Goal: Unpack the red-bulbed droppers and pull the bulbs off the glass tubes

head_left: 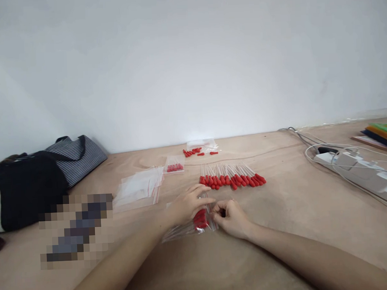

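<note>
A clear zip bag (189, 229) with red-bulbed droppers inside lies on the wooden table in front of me. My left hand (186, 204) rests flat on the bag, fingers stretched over it. My right hand (231, 217) pinches the bag's right end with curled fingers. Just beyond my hands, a row of several glass droppers with red bulbs (231, 177) lies side by side.
A stack of empty zip bags (137, 188) lies left of the row, with a small bag of red bulbs (174, 165) behind. Loose red bulbs (194, 152) sit near the wall. A dark striped bag (37, 177) is at left; a power strip with cables (357, 165) at right.
</note>
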Motion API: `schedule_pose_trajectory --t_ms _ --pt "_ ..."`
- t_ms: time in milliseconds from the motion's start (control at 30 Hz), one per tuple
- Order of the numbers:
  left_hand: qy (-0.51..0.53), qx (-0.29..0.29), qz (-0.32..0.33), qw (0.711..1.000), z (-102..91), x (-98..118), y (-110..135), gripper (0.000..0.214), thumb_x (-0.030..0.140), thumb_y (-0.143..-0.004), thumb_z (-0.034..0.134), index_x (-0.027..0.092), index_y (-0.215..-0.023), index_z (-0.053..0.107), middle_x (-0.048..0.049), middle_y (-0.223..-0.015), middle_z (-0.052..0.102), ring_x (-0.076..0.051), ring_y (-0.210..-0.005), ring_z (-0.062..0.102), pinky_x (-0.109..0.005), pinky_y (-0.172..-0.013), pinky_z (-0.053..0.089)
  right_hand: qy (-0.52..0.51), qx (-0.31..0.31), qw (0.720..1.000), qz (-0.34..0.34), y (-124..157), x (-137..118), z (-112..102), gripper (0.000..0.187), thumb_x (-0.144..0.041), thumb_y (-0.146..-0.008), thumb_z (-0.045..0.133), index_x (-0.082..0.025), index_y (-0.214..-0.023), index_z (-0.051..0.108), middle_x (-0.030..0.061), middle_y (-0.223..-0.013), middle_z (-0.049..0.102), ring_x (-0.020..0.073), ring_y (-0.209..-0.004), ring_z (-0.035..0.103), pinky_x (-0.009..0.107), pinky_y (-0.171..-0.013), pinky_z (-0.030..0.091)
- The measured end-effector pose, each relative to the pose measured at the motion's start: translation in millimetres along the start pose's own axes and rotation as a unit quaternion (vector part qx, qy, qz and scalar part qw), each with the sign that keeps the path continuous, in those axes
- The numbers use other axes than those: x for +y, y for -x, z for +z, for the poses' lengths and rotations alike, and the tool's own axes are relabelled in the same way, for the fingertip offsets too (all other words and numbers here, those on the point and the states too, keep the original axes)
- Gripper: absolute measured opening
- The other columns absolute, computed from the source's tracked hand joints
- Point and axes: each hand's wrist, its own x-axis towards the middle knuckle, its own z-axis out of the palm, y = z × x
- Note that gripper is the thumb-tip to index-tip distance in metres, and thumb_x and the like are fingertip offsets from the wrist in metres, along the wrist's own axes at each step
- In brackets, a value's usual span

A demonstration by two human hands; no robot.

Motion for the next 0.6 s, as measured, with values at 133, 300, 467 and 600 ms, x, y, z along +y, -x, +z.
schedule_pose_trajectory --t_ms 133,300,467,600 --pt "0.025 -0.003 0.056 0.998 -1.2 -9 -15 0.014 0.011 -0.08 0.048 0.017 -0.075 0.059 -0.0056 -0.094 0.057 -0.015 -0.088 0.051 -0.027 -0.078 0.042 -0.005 -0.001 1.0 -0.001 1 0 0 0.013 -0.015 -0.064 0.046 -0.016 -0.057 0.057 -0.0024 -0.054 0.058 0.0079 -0.049 0.047 0.019 -0.052 0.033" --pt "0.021 0.019 0.07 0.997 5.5 -9 -13 0.014 0.009 -0.08 0.046 0.015 -0.07 0.055 -0.0023 -0.073 0.059 -0.013 -0.071 0.05 -0.024 -0.067 0.039 0.021 0.001 0.999 -0.029 1 1 -3 0.023 -0.025 -0.073 0.044 -0.017 -0.053 0.053 -0.0036 -0.05 0.052 0.0076 -0.047 0.042 0.02 -0.051 0.029" --pt "0.004 0.059 0.067 0.996 13.4 -7 -6 0.02 0.013 -0.084 0.04 0.014 -0.071 0.055 -0.0035 -0.07 0.059 -0.013 -0.066 0.048 -0.025 -0.063 0.038 0.03 -0.033 0.999 -0.013 -1 -4 -5 0.019 -0.021 -0.07 0.045 -0.017 -0.055 0.056 -0.0045 -0.051 0.054 0.0074 -0.049 0.043 0.022 -0.061 0.032" --pt "0.04 0.103 0.081 0.991 15.9 -6 -4 0.025 0.014 -0.087 0.036 0.014 -0.075 0.058 -0.0045 -0.075 0.06 -0.013 -0.069 0.05 -0.024 -0.066 0.039 0.024 -0.024 0.999 0.023 -2 -5 -3 0.016 -0.02 -0.069 0.048 -0.017 -0.056 0.058 -0.0047 -0.053 0.057 0.0077 -0.051 0.045 0.026 -0.072 0.033"
